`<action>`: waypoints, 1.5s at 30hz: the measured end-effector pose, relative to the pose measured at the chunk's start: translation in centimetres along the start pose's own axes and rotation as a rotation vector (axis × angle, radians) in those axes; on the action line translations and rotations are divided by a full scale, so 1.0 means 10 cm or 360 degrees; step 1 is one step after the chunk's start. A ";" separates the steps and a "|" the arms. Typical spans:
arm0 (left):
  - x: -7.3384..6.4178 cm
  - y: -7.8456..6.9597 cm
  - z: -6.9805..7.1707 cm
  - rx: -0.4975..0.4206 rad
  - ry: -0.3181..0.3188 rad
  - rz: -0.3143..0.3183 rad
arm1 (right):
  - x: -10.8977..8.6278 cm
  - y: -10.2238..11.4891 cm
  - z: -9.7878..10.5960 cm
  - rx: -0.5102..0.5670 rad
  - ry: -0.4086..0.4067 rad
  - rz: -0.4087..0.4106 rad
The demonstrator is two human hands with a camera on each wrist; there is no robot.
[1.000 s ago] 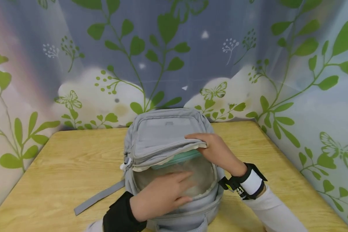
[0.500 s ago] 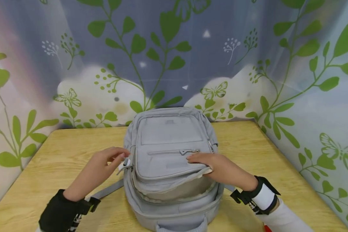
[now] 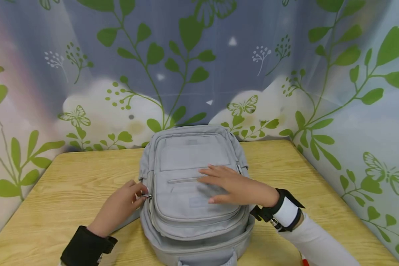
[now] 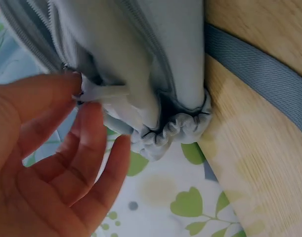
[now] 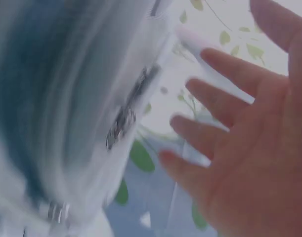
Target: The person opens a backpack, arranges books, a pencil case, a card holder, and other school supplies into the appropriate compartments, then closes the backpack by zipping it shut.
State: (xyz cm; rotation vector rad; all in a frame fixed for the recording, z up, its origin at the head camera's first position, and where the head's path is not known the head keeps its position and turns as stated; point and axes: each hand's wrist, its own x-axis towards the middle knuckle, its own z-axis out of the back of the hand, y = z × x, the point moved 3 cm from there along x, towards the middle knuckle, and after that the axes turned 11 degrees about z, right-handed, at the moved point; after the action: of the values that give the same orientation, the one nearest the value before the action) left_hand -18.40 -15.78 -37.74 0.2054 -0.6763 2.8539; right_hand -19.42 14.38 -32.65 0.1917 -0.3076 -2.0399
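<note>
A grey backpack (image 3: 193, 155) lies on the table with its front panel up. At its left side, my left hand (image 3: 119, 207) pinches a zipper pull (image 3: 147, 195) between thumb and forefinger. The left wrist view shows that hand (image 4: 57, 158) at the zip, with a pale tab (image 4: 106, 92) by the fingertips. My right hand (image 3: 236, 188) is over the front panel, fingers spread and holding nothing. In the right wrist view, a gap separates its fingers (image 5: 210, 98) from the blurred bag (image 5: 81, 98). The front pocket's flap lies down over its opening.
The bag stands on a wooden table (image 3: 86, 177), and a patterned curtain (image 3: 193, 74) hangs behind and to both sides. A grey strap (image 4: 259, 74) trails from the bag's left side. Something red (image 3: 305, 262) shows at the bottom edge near the right sleeve.
The pocket flap, lifted by my right hand before, has come down, and that hand has let go and spread. My left hand has left the pocket's inside and taken hold of the zipper pull.
</note>
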 end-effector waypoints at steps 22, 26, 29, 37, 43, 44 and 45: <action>-0.61 -0.52 -0.11 0.0051 0.0554 -0.0143 | 0.35 0.05 -0.17 -0.0293 0.0068 -0.0177; -0.66 -0.83 -0.30 -0.0067 0.0630 -0.0390 | 0.36 0.03 -0.20 -0.0288 0.0048 -0.0172; -0.66 -1.04 -0.41 -0.0078 0.0602 -0.0489 | 0.36 0.02 -0.21 -0.0300 0.0023 -0.0161; -0.63 -1.17 -0.47 -0.0056 0.0458 -0.0527 | 0.36 0.01 -0.23 -0.0250 -0.0011 -0.0171; -0.67 -1.08 -0.41 -0.0083 0.0491 -0.0465 | 0.21 0.37 -0.15 -0.0427 -0.0140 0.0028; -0.67 -1.07 -0.40 -0.0105 0.0533 -0.0423 | 0.17 0.47 -0.15 -0.0439 -0.0165 0.0082; -0.68 -1.05 -0.37 -0.0134 0.0568 -0.0378 | 0.14 0.55 -0.16 -0.0436 -0.0180 0.0128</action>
State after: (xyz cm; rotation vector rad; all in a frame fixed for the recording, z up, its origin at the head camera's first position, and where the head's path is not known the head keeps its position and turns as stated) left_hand -9.75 -5.96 -37.77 -0.2184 -0.6458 2.5352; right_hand -14.99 10.48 -32.50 -0.1038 -0.1007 -1.9921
